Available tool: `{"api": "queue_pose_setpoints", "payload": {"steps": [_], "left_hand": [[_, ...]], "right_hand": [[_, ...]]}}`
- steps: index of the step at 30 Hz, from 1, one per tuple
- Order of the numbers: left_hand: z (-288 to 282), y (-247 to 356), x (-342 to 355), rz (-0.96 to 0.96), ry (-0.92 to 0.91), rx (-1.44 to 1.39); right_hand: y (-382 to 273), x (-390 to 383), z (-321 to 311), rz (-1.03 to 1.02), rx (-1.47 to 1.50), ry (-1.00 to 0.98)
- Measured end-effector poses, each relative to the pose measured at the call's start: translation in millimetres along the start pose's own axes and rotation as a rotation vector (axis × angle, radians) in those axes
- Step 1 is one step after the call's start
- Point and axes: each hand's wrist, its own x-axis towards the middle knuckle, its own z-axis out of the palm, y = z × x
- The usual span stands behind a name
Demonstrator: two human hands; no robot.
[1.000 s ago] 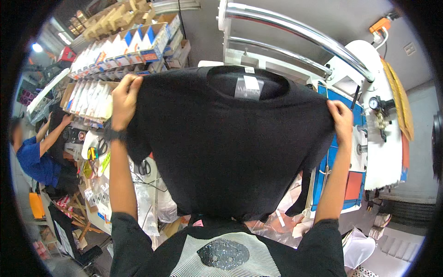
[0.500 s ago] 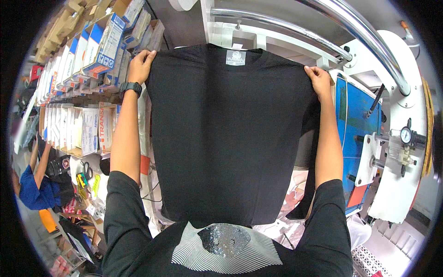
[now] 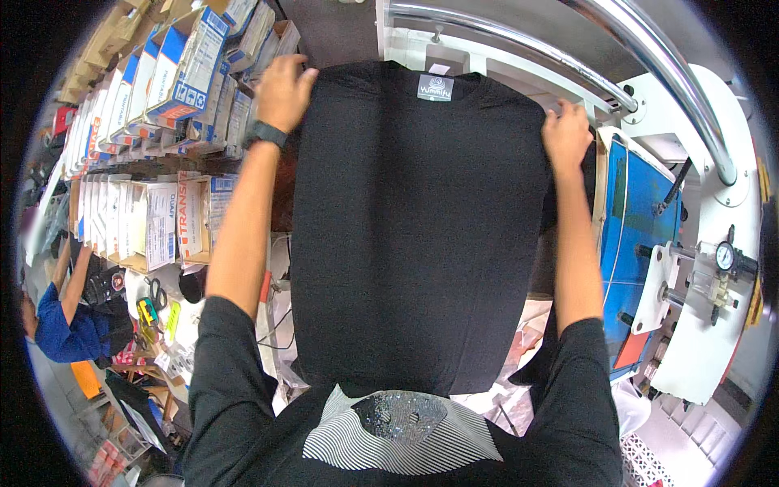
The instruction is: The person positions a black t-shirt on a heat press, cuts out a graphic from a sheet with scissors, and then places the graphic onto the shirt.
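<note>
A black T-shirt [image 3: 422, 235] lies spread out in front of me, its neckline at the far end and its hem towards my body. A grey printed label [image 3: 435, 88] shows inside the collar. My left hand [image 3: 282, 93], with a dark watch on the wrist, is at the shirt's far left shoulder, thumb and fingers apart. Beside the right shoulder is my right hand [image 3: 568, 136], its fingers bent and parted, holding no cloth that I can see. Some black cloth hangs down past the right forearm. The surface beneath the shirt is mostly hidden.
White machine frame [image 3: 698, 325] with chrome bars [image 3: 503, 39] and a pressure gauge [image 3: 725, 256] stands right and beyond. A blue panel [image 3: 637, 235] is beside my right arm. Cardboard boxes [image 3: 182, 69] fill the left; scissors [image 3: 157, 292] lie below them. Another person's blue sleeve [image 3: 69, 333] shows far left.
Both hands have released the shirt's shoulders, their fingers opening. The left hand has moved right and farther away. The shirt's left side now falls straighter, and its outline looks narrower.
</note>
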Motion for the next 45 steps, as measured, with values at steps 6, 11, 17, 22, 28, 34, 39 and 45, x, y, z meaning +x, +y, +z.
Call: {"api": "queue_pose_setpoints", "payload": {"steps": [6,11,17,22,28,34,39,45], "left_hand": [[8,167,-48,0.205,-0.275,-0.103],[-34,147,-61,0.103,-0.305,-0.073],[-142,93,-290,-0.928,-0.220,-0.889],[-217,127,-466,-1.530,-0.368,-1.228],[-245,122,-543,-1.357,-0.269,-1.266],[-264,120,-553,-1.253,-0.056,-1.191],[-281,135,-563,-1.273,-0.127,-1.201],[-291,146,-571,-1.301,-0.103,-1.059]], "right_hand": [[-120,-86,-31,-0.463,0.347,-0.080],[-101,-113,-63,-0.254,0.166,-0.037],[39,-317,-121,0.463,0.565,-0.224],[118,-487,-142,1.052,1.205,-0.814],[125,-532,-161,0.785,1.398,-0.702],[118,-559,-181,0.953,1.711,-0.529],[144,-579,-181,0.847,1.764,-0.543],[155,-594,-216,0.828,1.512,-0.738]]}}
